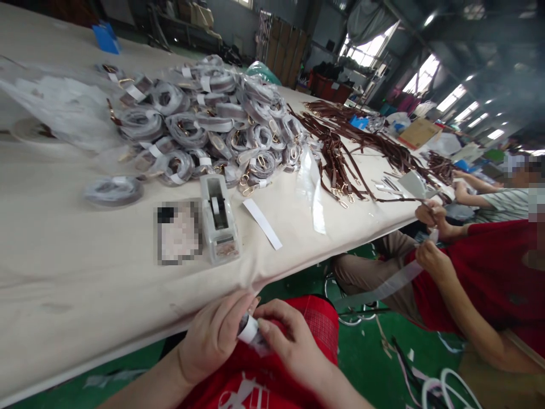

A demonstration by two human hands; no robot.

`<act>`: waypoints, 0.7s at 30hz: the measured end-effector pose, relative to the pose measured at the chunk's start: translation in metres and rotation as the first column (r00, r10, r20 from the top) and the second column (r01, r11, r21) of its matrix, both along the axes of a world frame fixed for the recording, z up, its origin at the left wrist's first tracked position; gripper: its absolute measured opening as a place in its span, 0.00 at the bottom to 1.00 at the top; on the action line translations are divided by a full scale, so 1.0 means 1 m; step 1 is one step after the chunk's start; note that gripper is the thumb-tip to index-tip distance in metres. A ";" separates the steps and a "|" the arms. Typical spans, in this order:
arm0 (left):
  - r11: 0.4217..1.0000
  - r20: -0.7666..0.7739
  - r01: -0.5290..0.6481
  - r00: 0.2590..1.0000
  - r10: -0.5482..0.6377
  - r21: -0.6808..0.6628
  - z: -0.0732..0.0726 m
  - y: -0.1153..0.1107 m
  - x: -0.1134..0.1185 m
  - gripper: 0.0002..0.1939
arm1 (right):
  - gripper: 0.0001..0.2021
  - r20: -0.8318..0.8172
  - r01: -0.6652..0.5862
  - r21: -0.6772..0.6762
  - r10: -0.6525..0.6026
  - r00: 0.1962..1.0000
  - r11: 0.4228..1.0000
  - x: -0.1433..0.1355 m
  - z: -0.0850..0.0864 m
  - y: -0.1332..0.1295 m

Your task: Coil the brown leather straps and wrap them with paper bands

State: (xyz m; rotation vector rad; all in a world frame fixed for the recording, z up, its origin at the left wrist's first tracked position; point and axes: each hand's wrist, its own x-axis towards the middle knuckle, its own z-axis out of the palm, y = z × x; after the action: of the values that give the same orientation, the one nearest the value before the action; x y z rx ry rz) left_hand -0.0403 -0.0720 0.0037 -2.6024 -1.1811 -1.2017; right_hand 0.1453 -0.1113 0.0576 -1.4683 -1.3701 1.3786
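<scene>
Between both hands, over the lap, is a small plastic-wrapped coil with a white paper band (248, 329). My left hand (213, 335) wraps its fingers round the left side of it. My right hand (292, 338) pinches the band's right side with thumb and fingers. On the table beyond stands a grey tape dispenser (220, 221), and a loose white paper strip (262, 224) lies to its right. A large pile of wrapped, banded coils (204, 119) sits behind, and one separate coil (114, 190) lies at the left.
Brown straps with metal clasps (340, 159) spread along the table (106, 295) to the right. A person in a red top (481, 272) sits at the right, handling a strap and clear plastic. A blurred-out item lies left of the dispenser.
</scene>
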 end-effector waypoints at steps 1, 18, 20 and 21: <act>1.000 0.000 0.016 1.000 -0.016 -0.010 0.000 -0.001 -0.001 0.14 | 0.11 -0.016 0.032 -0.016 -0.032 0.999 0.999 -0.002 -0.002 0.003; 0.994 -0.055 -0.031 0.998 0.037 0.107 0.007 -0.001 0.008 0.15 | 0.13 -0.179 0.140 -0.035 -0.144 0.973 0.990 -0.011 -0.022 0.011; 0.996 -0.048 -0.041 0.998 0.045 0.073 0.002 -0.004 0.009 0.16 | 0.09 -0.028 0.053 0.120 -0.050 0.998 0.991 -0.009 -0.016 0.008; 0.998 -0.046 -0.030 0.998 0.033 0.055 -0.002 -0.005 0.008 0.16 | 0.08 0.061 -0.010 0.184 -0.001 0.998 0.983 -0.008 -0.013 0.007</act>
State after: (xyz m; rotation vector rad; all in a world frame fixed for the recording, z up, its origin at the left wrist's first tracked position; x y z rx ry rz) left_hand -0.0318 -0.0774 0.0015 -2.5485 -1.1598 -1.1435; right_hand 0.1376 -0.1038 0.0449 -1.3946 -1.4983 1.1832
